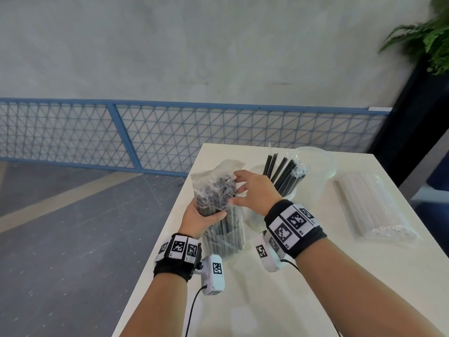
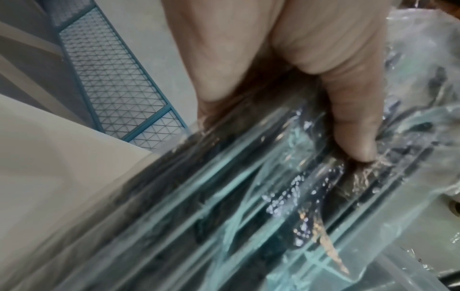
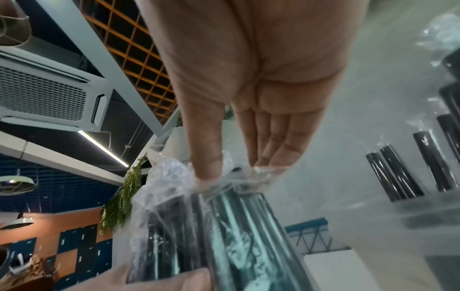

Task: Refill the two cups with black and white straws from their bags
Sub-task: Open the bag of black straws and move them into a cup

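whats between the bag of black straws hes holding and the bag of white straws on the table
In the head view, two clear cups: one holding black straws, one without any, between the black straw bag and the white straw bag.

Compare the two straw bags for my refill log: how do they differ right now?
The clear plastic bag of black straws stands upright, gripped by the left hand, with the right hand at its open top. The clear plastic bag of white straws lies flat on the white table, untouched. Both are transparent and well filled.

Black straws (image 1: 283, 175) fill a clear cup; white straws (image 1: 371, 205) lie in a clear bag. The table (image 1: 315, 276) is cream, the railing (image 1: 121, 132) blue lattice.
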